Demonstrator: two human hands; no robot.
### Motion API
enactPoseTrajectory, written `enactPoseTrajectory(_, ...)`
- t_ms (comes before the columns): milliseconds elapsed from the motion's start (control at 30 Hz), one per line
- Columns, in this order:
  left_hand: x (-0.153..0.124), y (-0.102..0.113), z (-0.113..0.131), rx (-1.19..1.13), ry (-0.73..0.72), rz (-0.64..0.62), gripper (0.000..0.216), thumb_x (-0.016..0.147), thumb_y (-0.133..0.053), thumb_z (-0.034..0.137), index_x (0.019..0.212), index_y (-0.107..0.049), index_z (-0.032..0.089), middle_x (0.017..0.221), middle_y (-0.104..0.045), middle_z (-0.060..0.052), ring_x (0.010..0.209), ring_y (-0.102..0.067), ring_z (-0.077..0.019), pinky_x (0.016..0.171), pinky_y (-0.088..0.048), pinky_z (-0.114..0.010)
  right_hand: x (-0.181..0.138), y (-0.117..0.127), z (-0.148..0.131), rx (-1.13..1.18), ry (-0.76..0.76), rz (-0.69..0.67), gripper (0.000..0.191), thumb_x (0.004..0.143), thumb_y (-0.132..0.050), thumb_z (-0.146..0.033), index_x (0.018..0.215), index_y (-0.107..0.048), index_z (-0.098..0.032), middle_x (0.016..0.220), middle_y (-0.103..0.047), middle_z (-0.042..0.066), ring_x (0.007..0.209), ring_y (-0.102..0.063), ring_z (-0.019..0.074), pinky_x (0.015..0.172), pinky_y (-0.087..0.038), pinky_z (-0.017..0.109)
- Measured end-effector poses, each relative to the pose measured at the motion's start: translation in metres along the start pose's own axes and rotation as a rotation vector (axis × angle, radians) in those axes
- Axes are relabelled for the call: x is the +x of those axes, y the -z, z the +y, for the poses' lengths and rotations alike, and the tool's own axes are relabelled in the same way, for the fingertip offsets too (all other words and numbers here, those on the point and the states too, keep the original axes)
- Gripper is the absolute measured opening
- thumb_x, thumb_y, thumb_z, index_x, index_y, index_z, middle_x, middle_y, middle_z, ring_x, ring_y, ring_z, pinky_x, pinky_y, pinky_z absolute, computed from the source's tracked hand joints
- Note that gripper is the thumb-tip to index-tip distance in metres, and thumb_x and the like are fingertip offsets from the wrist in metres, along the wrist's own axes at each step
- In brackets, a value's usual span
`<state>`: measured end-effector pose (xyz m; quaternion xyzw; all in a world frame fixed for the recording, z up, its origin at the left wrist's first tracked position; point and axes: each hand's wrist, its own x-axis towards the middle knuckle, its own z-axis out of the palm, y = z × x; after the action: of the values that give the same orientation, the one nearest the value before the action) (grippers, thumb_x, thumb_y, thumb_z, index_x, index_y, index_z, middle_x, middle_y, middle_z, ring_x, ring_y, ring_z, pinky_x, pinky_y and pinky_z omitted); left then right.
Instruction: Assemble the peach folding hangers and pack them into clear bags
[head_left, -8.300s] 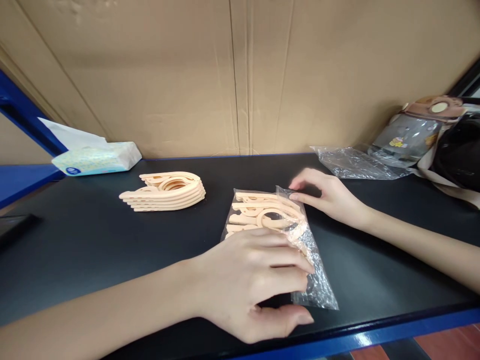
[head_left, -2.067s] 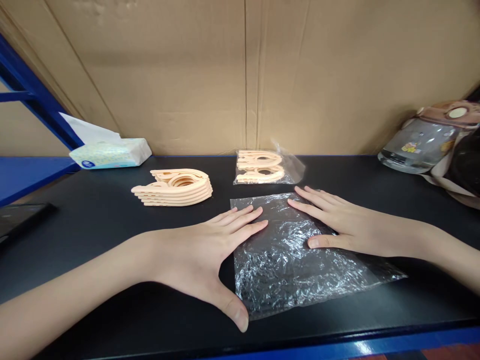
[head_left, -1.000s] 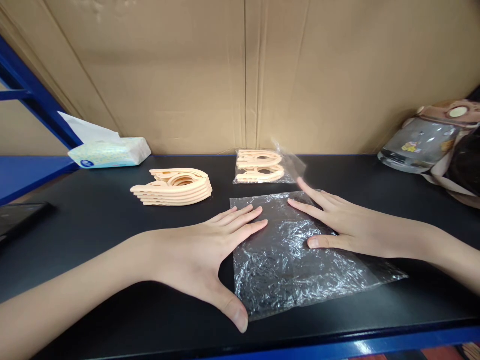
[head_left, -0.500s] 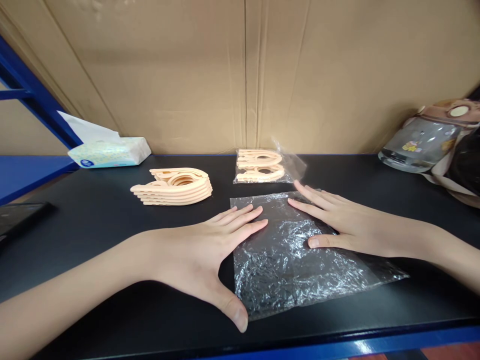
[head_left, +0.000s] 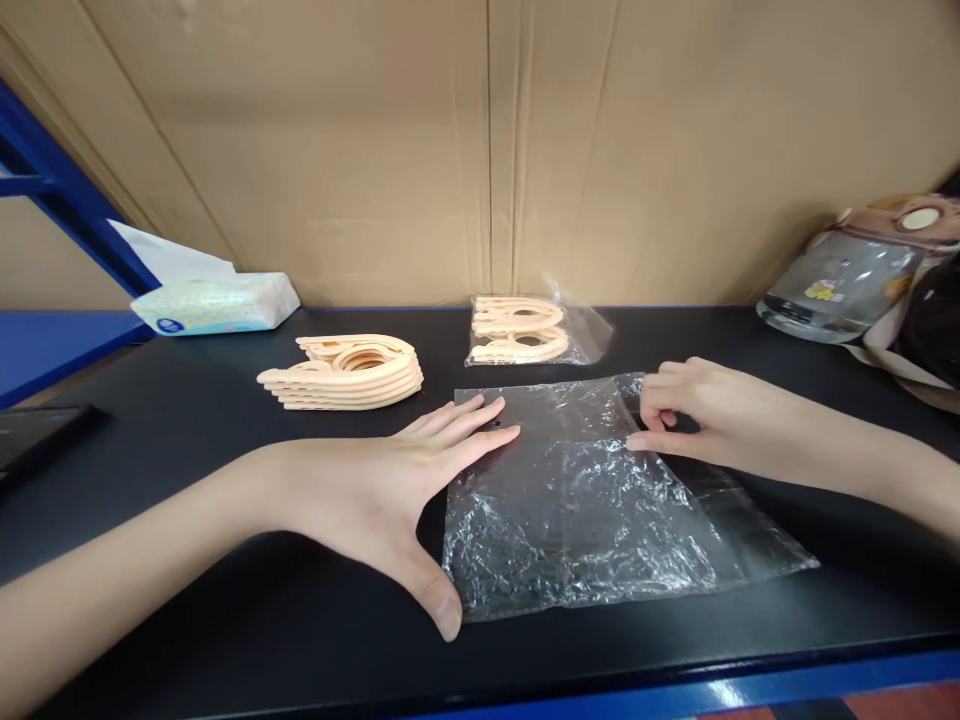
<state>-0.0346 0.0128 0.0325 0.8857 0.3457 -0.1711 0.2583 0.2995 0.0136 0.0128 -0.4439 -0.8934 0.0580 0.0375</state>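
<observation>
A clear, crinkled plastic bag (head_left: 555, 520) lies flat on the black tabletop, its right part reaching out in a slanted flap. My left hand (head_left: 397, 490) rests spread over the bag's left edge, fingertips on the film and thumb at its lower left corner. At the upper right edge of the bag, my right hand (head_left: 697, 415) has its fingers curled in, with the thumb tip touching the film. Behind my left hand sits a stack of cream folding hangers (head_left: 345, 375). Farther back, more cream hangers (head_left: 519, 330) lie inside a clear bag.
A tissue pack (head_left: 217, 303) stands at the back left, a dark flat device (head_left: 45, 440) at the left edge. At the back right is a clear bottle (head_left: 840, 280) with a brown lid and strap. A cardboard wall (head_left: 360, 150) closes off the back.
My right hand has gone from lying spread on the bag to curled fingers at its right edge. My left hand and the bag have shifted slightly left.
</observation>
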Motion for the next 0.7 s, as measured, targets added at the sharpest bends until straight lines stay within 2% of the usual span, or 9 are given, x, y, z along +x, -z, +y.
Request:
enactPoseTrajectory(100, 0.000, 0.000, 0.000, -0.013, 0.011, 0.013, 0.129, 0.062, -0.073, 0.071, 0.153, 0.012, 0.035, 0.160, 0.023, -0.004, 0.145, 0.015, -0.0399, 0.116, -0.011, -0.061, 0.002, -0.002, -0.012, 0.103, -0.011, -0.015, 0.047, 0.098, -0.037, -0.052, 0.064, -0.048, -0.022, 0.064, -0.054, 0.000, 0.067, -0.053, 0.0186, 0.073, -0.041, 0.038)
enactPoseTrajectory(200, 0.001, -0.001, -0.001, -0.022, -0.003, 0.035, 0.134, 0.061, -0.073, 0.071, 0.152, 0.016, 0.030, 0.160, 0.022, -0.006, 0.146, 0.015, -0.0384, 0.118, -0.011, -0.057, 0.004, -0.004, -0.020, 0.278, 0.081, -0.006, 0.047, 0.101, -0.028, -0.048, 0.073, -0.054, -0.021, 0.071, -0.058, 0.001, 0.070, -0.056, 0.0180, 0.073, -0.044, 0.035)
enactPoseTrajectory(267, 0.001, -0.001, -0.001, -0.027, -0.027, 0.053, 0.137, 0.060, -0.074, 0.071, 0.152, 0.018, 0.028, 0.160, 0.022, -0.009, 0.146, 0.016, -0.0378, 0.119, -0.009, -0.055, 0.006, -0.005, -0.023, 0.327, 0.165, 0.006, 0.042, 0.102, -0.029, -0.044, 0.086, -0.059, -0.020, 0.082, -0.063, 0.003, 0.080, -0.060, 0.0188, 0.076, -0.047, 0.035)
enactPoseTrajectory(367, 0.003, -0.003, -0.002, -0.055, -0.040, 0.064, 0.140, 0.058, -0.076, 0.070, 0.152, 0.019, 0.029, 0.159, 0.024, -0.010, 0.146, 0.017, -0.0370, 0.119, -0.006, -0.054, 0.006, -0.010, -0.026, 0.271, 0.263, 0.071, 0.032, 0.098, -0.044, -0.042, 0.115, -0.061, -0.021, 0.117, -0.063, 0.009, 0.110, -0.059, 0.0228, 0.096, -0.047, 0.041)
enactPoseTrajectory(433, 0.005, -0.004, -0.002, -0.079, -0.046, 0.070, 0.141, 0.057, -0.077, 0.069, 0.151, 0.020, 0.031, 0.158, 0.026, -0.009, 0.146, 0.018, -0.0361, 0.119, -0.006, -0.054, 0.006, -0.014, -0.028, 0.228, 0.310, 0.085, 0.039, 0.096, -0.050, -0.039, 0.132, -0.055, -0.025, 0.138, -0.054, 0.009, 0.128, -0.050, 0.0250, 0.107, -0.041, 0.047)
enactPoseTrajectory(500, 0.006, -0.005, -0.001, -0.098, -0.068, 0.083, 0.141, 0.057, -0.078, 0.069, 0.151, 0.021, 0.033, 0.158, 0.028, -0.007, 0.146, 0.018, -0.0353, 0.119, -0.006, -0.054, 0.004, -0.020, -0.030, 0.211, 0.354, 0.056, 0.046, 0.097, -0.048, -0.034, 0.143, -0.046, -0.029, 0.150, -0.044, 0.006, 0.137, -0.042, 0.0242, 0.113, -0.035, 0.048)
enactPoseTrajectory(600, 0.006, -0.005, -0.001, -0.116, -0.098, 0.096, 0.142, 0.055, -0.080, 0.067, 0.150, 0.020, 0.035, 0.158, 0.029, -0.007, 0.145, 0.018, -0.0365, 0.119, -0.006, -0.056, 0.002, -0.026, -0.033, 0.174, 0.426, 0.037, 0.055, 0.098, -0.048, -0.033, 0.151, -0.032, -0.028, 0.160, -0.028, 0.004, 0.145, -0.028, 0.0225, 0.118, -0.028, 0.047)
enactPoseTrajectory(700, 0.004, -0.003, 0.000, -0.126, -0.083, 0.083, 0.141, 0.056, -0.079, 0.067, 0.150, 0.021, 0.035, 0.157, 0.030, -0.007, 0.144, 0.020, -0.0375, 0.118, -0.007, -0.058, 0.002, -0.026, -0.035, 0.157, 0.399, -0.004, 0.064, 0.095, -0.052, -0.042, 0.153, -0.026, -0.030, 0.163, -0.013, 0.003, 0.148, -0.016, 0.0256, 0.119, -0.022, 0.050)
